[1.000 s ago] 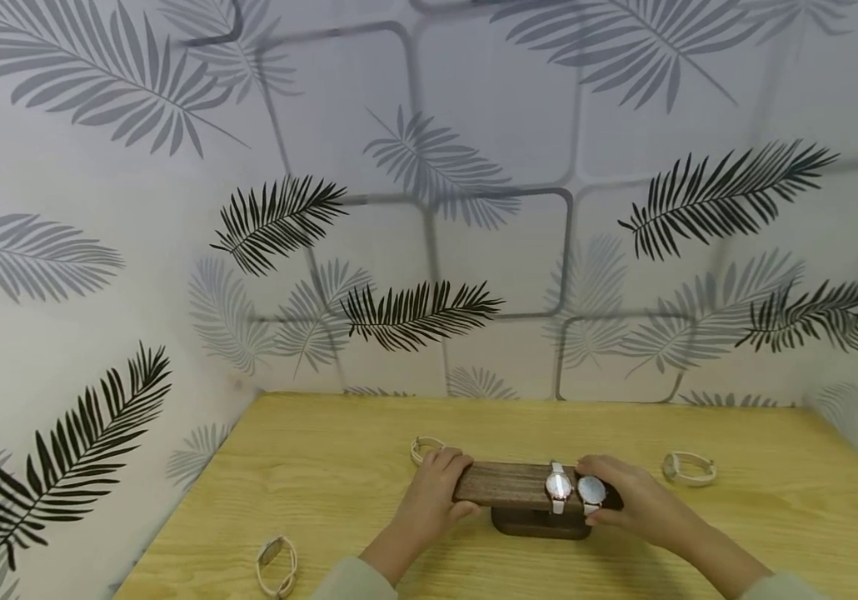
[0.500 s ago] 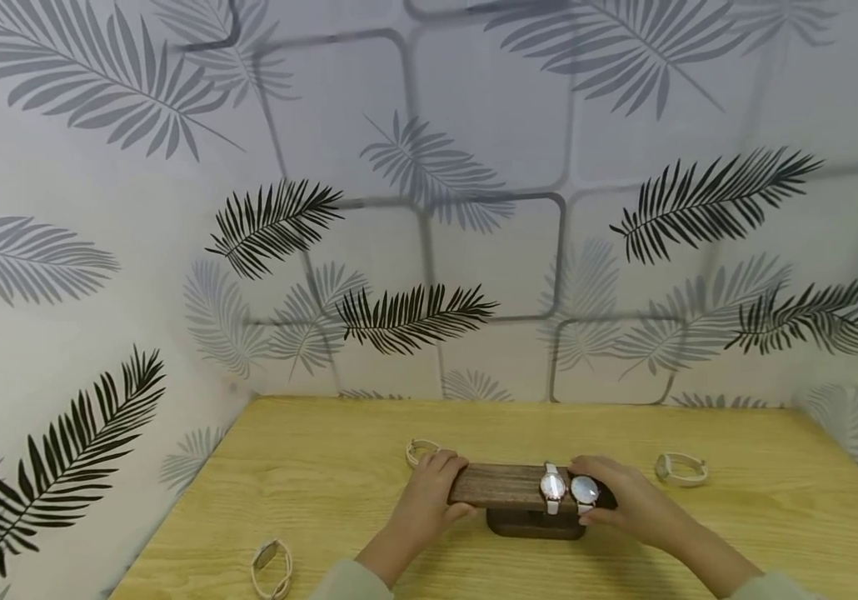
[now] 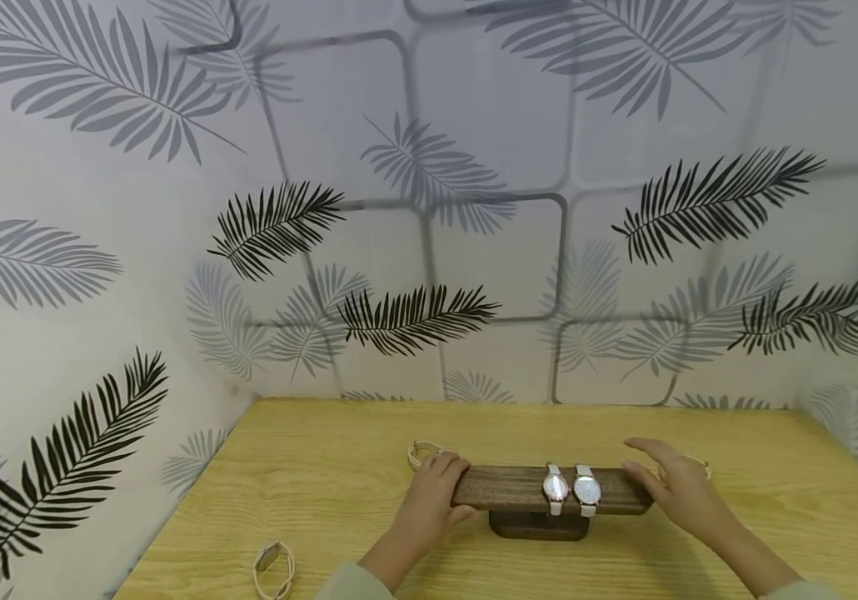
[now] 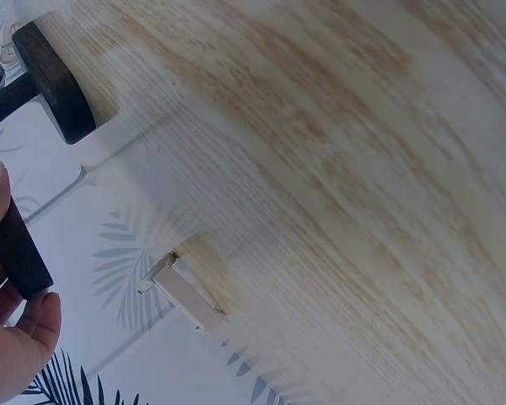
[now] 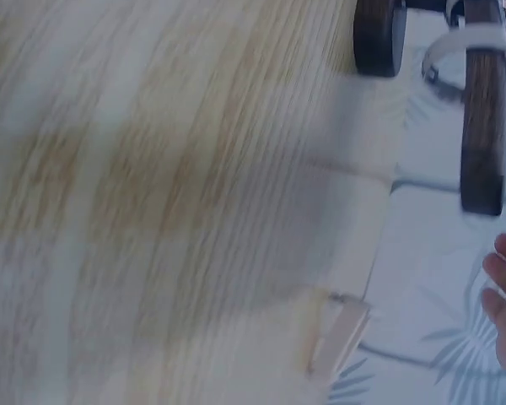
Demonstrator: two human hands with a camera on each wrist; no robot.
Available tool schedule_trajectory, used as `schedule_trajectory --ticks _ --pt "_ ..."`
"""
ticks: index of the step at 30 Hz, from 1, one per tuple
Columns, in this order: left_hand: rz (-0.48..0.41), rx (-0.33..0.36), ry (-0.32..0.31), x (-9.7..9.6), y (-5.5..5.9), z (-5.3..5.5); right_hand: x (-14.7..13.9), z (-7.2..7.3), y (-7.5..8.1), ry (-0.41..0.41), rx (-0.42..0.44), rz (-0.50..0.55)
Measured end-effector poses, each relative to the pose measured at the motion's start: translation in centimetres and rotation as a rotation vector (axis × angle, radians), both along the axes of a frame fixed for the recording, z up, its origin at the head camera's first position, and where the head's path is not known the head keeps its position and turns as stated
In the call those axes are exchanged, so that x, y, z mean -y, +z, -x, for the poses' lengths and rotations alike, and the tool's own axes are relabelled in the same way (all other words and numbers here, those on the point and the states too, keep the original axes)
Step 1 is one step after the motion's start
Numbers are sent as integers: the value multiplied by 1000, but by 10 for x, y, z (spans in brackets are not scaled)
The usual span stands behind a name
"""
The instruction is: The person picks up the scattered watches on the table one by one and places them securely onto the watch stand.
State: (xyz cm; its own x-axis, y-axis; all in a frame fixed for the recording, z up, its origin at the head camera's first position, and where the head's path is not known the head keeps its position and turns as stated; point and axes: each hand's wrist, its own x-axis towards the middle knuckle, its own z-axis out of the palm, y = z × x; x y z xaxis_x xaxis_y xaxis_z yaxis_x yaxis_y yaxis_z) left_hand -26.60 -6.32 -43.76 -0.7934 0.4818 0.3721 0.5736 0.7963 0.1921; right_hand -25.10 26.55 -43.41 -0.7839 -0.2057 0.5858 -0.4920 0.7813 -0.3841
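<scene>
Head view first: the dark wooden stand [image 3: 522, 497] is on the desk [image 3: 339, 442], right of centre, and the left hand [image 3: 429, 493] grips the left end of its bar [image 3: 504, 482], thumb on the near side, fingers on the far side. Two white-strapped watches share that bar, faces up: the left watch [image 3: 556, 488] a touch right of the middle, the right watch [image 3: 587, 490] just beside it. Over at the right end, the right hand [image 3: 680, 492] is spread, thumb and forefinger apart, nothing pinched, right beside the bar's tip. A loose watch [image 3: 269, 556] lies near left; a second loose watch [image 3: 425, 442] peeks out beyond the left hand; a third [image 3: 705, 465] is mostly hidden behind the right. Leaf-patterned wall [image 3: 489, 100] at the back!

Left wrist view now: thumb against one side of the bar, fingers curled at its end, a loose watch on the desk well apart from them.

Right wrist view: there's a gap between the fingertips and the bar's end, and a white strap [image 5: 464, 40] loops the bar.
</scene>
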Motion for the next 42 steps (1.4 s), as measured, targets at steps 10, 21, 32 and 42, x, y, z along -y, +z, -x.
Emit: schedule_trajectory --ticks 10,21,32,42 --pt "-2 -11 6 0 -1 1 -44 9 -22 -222 328 -25" --pt "21 -30 5 0 -2 2 -52 20 -42 -181 410 -52" --pt "15 -14 -1 0 -1 1 -45 6 -41 -212 381 38" --pt "12 -18 1 0 -3 2 -42 -12 -37 -185 424 22"
